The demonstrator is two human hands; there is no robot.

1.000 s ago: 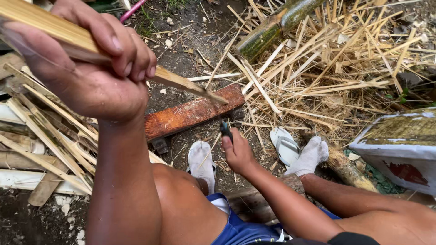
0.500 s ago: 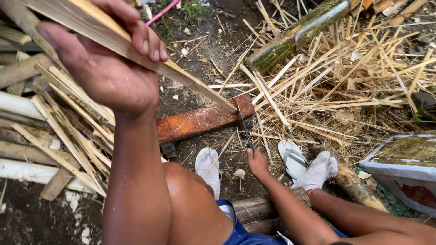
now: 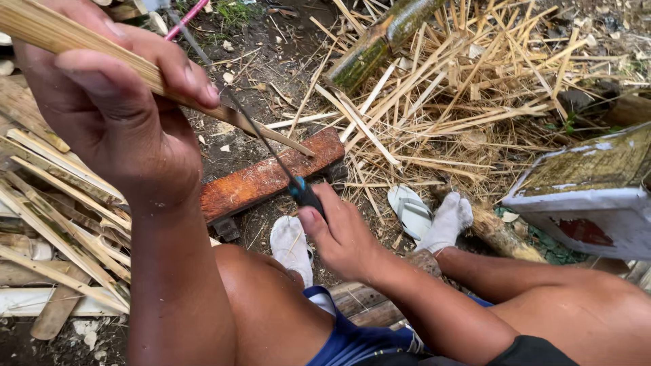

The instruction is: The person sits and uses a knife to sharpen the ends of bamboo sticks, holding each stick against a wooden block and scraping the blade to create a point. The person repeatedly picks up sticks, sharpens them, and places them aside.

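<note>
Far left I see a heap of split bamboo slats (image 3: 54, 224) lying on the dirt, pale and mixed w/ shavings. Above it my left hand (image 3: 115, 115) is raised close to the cam, fingers curled tight round a bamboo strip (image 3: 102, 57); thumb on the near side, other fingers wrapped over the top. Strip runs from the top-left corner down to the right, tapering to a thin tip that ends over the reddish-brown wooden plank (image 3: 271, 179). Plank lies flat on the ground, angled, approx mid-frame.

A thin dark blade (image 3: 234, 112) crosses the strip just right of my left fingers, going up-left from its handle. Can't tell if the edge is biting into the strip or just lying against it. My right hand (image 3: 342, 237) sits lower, centre, closed round the knife's blue-black handle (image 3: 305, 193); thumb along the side, fingers folded under, so grip is fully shut.

Below the hands: my bare knees, blue shorts, and both feet in white socks (image 3: 291, 244), one beside a pale sandal (image 3: 410, 210).

Right of centre is a big scatter of bamboo splinters and straw-like offcuts (image 3: 461, 102), w/ a green bamboo pole (image 3: 383, 41) lying across the top. Far right, a worn white box (image 3: 590, 196) w/ a mossy lid, well apart from both hands.
</note>
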